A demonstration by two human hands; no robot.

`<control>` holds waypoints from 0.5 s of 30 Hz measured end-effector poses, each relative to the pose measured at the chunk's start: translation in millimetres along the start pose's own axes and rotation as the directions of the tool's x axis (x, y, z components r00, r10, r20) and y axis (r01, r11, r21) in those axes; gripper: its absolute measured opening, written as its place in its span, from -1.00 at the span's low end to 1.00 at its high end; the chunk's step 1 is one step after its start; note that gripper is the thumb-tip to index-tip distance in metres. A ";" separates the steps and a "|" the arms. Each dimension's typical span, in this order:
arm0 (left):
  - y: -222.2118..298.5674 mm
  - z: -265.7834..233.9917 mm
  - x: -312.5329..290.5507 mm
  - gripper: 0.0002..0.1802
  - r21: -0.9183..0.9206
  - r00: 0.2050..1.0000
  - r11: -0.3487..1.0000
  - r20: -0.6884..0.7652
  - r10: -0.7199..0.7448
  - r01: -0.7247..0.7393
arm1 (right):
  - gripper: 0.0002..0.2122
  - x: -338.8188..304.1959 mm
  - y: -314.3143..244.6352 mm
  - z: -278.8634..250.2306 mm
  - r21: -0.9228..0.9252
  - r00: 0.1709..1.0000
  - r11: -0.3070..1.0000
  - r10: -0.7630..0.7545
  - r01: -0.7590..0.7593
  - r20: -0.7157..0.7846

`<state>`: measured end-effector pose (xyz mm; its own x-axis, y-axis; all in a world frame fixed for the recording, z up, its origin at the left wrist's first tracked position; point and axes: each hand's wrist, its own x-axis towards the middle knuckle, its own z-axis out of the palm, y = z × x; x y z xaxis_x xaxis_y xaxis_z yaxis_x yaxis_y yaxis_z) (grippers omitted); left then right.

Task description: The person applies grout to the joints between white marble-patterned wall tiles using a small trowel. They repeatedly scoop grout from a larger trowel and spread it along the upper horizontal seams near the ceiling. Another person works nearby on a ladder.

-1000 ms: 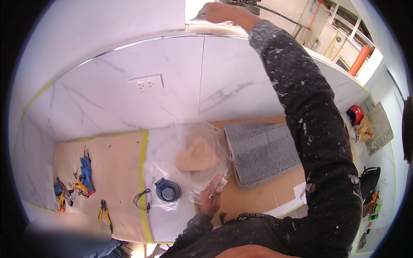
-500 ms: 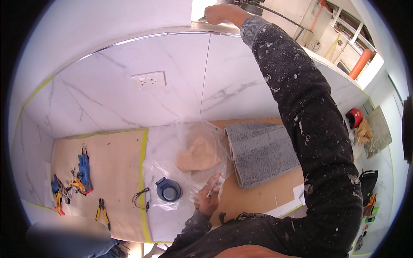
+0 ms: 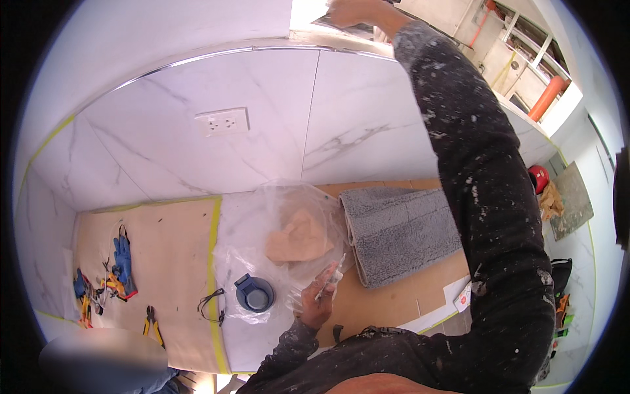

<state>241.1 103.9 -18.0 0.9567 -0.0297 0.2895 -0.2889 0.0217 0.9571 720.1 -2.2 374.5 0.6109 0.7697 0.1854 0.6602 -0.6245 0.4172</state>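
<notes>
On the tabletop (image 3: pixel 259 345), left part: tan sheet covering (image 3: pixel 180 256) edged with yellow tape (image 3: pixel 212 276); blue fabric glove (image 3: pixel 123 256), yellow-and-black pliers (image 3: pixel 152 323).
Near left corner: another person (image 3: pixel 105 361), blurred, blocks it.
Middle: clear crinkled plastic bag (image 3: pixel 282 197) around a tan lump (image 3: pixel 302 240); round blue lidded container (image 3: pixel 254 293) on thin plastic; thin black cord (image 3: pixel 211 307) beside it.
Right part: folded grey cloth (image 3: pixel 400 230), thick pile, over brown board (image 3: pixel 394 305).
In the way: right sleeve (image 3: pixel 499 184), dark, white-spattered, hides the cloth's right end and part of the wall.
Wall: glossy grey-veined white panels (image 3: pixel 256 85), rectangular white socket (image 3: pixel 223 121).
Right hand (image 3: pixel 357 13): up at the ledge (image 3: pixel 341 43), closed on a thin flat blade (image 3: pixel 323 21); ledge contact unclear.
Left hand (image 3: pixel 318 297): just beside the bag, fingers curled around a pale thin piece (image 3: pixel 339 276), kind unclear.
</notes>
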 end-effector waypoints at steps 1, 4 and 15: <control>-0.5 -0.2 -0.3 -0.59 -0.009 1.000 1.000 0.000 -0.020 0.020 | -0.75 1.3 -10.9 3.9 0.019 0.997 1.000 0.000 0.001 -0.080; -1.2 -0.8 -3.1 -0.60 -0.027 0.996 0.996 -0.001 -0.084 0.084 | -0.68 7.2 -63.3 -2.3 0.150 0.953 0.942 0.302 -0.300 0.008; 0.0 1.5 -4.5 -0.60 -0.106 0.998 0.993 -0.006 -0.060 0.059 | -0.75 -21.7 -10.2 -22.9 -0.315 0.965 0.912 -0.246 0.262 0.091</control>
<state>236.8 102.5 -19.3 0.9726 -0.0252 0.2310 -0.2262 0.1256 0.9659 690.1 -9.5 386.6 0.4668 0.8843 -0.0044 0.6250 -0.3264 0.7091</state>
